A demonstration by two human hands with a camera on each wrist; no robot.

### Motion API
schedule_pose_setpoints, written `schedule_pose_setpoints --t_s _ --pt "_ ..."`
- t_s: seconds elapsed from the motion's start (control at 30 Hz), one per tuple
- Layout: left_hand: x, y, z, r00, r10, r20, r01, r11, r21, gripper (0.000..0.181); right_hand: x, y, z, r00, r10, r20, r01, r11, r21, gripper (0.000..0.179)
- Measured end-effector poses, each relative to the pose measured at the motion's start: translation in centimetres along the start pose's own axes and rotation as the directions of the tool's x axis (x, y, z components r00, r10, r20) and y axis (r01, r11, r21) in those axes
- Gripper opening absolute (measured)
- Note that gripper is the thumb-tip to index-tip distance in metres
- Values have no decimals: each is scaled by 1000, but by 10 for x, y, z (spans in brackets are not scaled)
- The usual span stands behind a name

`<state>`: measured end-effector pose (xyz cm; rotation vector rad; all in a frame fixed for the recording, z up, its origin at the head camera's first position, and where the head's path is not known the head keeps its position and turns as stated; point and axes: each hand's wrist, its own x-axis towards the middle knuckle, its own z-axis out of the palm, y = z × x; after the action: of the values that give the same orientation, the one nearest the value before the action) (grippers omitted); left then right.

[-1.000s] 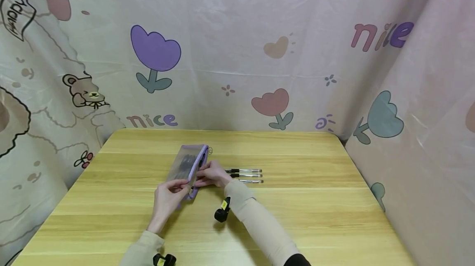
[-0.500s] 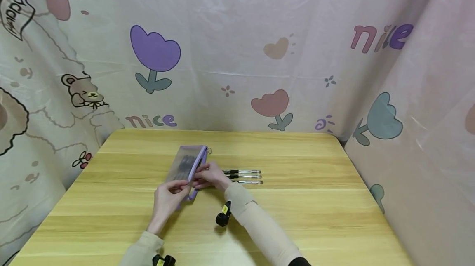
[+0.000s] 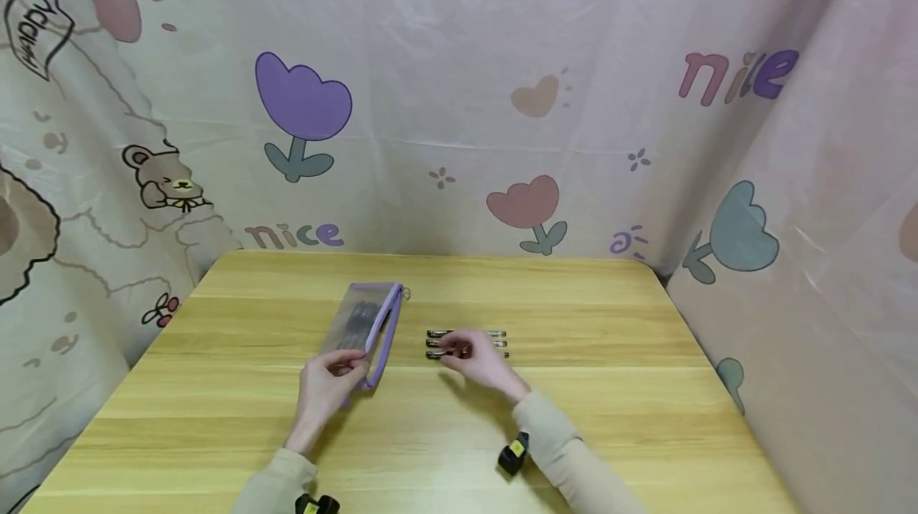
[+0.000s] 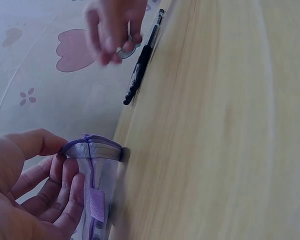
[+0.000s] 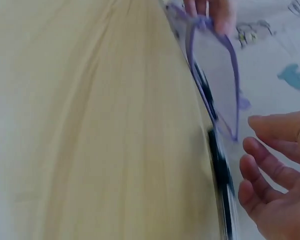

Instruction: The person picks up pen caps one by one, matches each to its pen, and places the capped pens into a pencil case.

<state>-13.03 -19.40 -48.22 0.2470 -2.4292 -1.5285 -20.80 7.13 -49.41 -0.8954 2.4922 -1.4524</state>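
A see-through pencil pouch (image 3: pixel 383 347) with purple zip edging lies left of centre, its mouth gaping toward the right and dark pens showing inside. My left hand (image 3: pixel 324 390) pinches the near end of its upper edge between thumb and fingertips, lifting that side; the left wrist view shows the grip at the pouch's corner (image 4: pixel 80 149). Over three black-gripped gel pens (image 3: pixel 433 355), laid parallel on the table, hovers my right hand (image 3: pixel 482 361), partly covering them. In the right wrist view its fingers (image 5: pixel 260 152) are spread and loosely bent beside a pen (image 5: pixel 221 170), holding nothing.
The wood-grain table (image 3: pixel 610 418) carries the pouch and the row of pens. A printed curtain (image 3: pixel 430 100) hangs behind the table and along both sides. A small ring (image 3: pixel 406 293) dangles at the pouch's far corner.
My right hand has drawn out of the pouch's mouth and moved right to above the three pens. The left hand keeps its pinch on the pouch edge in the same spot.
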Motion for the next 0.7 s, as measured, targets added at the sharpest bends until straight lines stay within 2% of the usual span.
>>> schedule_pose_setpoints --t_s 0.13,0.3,0.5,0.7 --pt "0 0 0 1000 -10 4 10 1000 -5 17 -19 13 -21 998 2 -58 -7 996 -94 29" --pt "-1 0 -1 1000 -12 1 12 1000 -7 17 -29 24 -36 992 35 -120 -54 986 -156 27" --pt "-1 -1 -2 1000 -12 9 12 1000 -4 17 -30 29 -38 985 79 -151 -109 974 -200 27" --pt "-2 -1 -1 1000 -12 9 12 1000 -11 17 -24 31 -32 987 43 -157 -86 955 -283 27"
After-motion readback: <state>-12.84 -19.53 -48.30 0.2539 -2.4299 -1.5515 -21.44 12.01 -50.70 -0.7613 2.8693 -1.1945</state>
